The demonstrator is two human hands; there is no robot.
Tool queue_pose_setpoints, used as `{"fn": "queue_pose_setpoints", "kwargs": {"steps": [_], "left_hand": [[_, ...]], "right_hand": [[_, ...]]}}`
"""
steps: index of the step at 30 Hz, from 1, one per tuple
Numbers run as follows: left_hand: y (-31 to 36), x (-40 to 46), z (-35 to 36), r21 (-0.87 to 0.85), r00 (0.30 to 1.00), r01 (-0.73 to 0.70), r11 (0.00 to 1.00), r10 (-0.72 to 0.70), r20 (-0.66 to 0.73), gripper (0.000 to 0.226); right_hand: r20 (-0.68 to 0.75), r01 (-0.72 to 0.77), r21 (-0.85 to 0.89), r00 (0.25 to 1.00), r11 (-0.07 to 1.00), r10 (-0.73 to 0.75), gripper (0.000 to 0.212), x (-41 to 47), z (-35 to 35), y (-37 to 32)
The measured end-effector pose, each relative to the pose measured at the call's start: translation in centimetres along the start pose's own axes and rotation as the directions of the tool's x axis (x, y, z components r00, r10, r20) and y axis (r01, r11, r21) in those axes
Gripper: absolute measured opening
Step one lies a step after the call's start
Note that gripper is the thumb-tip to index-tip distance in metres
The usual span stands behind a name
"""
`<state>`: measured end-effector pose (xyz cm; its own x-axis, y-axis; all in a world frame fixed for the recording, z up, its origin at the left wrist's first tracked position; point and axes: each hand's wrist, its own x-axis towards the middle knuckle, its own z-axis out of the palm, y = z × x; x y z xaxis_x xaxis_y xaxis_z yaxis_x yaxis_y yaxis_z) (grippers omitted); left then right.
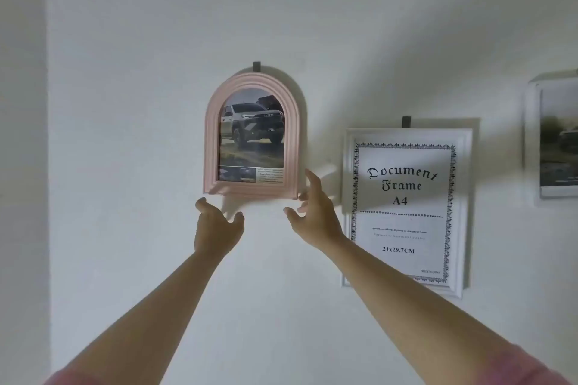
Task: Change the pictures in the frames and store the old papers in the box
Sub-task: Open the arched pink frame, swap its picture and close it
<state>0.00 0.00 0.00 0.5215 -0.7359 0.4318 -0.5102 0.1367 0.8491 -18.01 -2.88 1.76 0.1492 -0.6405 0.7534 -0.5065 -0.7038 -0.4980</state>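
A pink arched frame point(212, 141) hangs on the white wall from a dark hook point(256, 66); it holds a picture of a grey pickup truck point(251, 128). My left hand point(215, 226) is raised just below the frame's lower left corner, fingers loosely curled, holding nothing and apart from the frame. My right hand point(314, 212) is up beside the lower right corner, fingers spread, fingertips close to the frame's edge; contact is unclear. No box is in view.
To the right hangs a white rectangular frame point(463, 212) with a "Document Frame A4" sheet point(403, 206) on its own hook point(406, 122). At the far right edge is a third white frame point(531, 141) with a blurred picture.
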Motion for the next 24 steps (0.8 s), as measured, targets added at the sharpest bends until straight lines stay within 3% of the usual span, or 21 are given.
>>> {"fn": "queue_pose_setpoints", "kwargs": {"steps": [7, 16, 24], "left_hand": [[-1.2, 4.6, -1.6, -0.218, 1.0, -0.022, 0.976, 0.02, -0.013, 0.081], [-1.4, 6.2, -2.9, -0.214, 0.971, -0.239, 0.947, 0.234, -0.051, 0.068], [-0.2, 6.0, -4.8, -0.166, 0.907, -0.421, 0.892, 0.416, -0.065, 0.079]], "right_hand": [[-0.019, 0.025, 0.005, 1.0, 1.0, -0.024, 0.087, 1.5, 1.1, 0.0], [-0.042, 0.051, 0.051, 0.998, 0.997, -0.049, 0.089, 3.5, 2.2, 0.4], [-0.041, 0.082, 0.126, 0.996, 0.989, -0.077, 0.102, 4.1, 0.0, -1.0]]}}
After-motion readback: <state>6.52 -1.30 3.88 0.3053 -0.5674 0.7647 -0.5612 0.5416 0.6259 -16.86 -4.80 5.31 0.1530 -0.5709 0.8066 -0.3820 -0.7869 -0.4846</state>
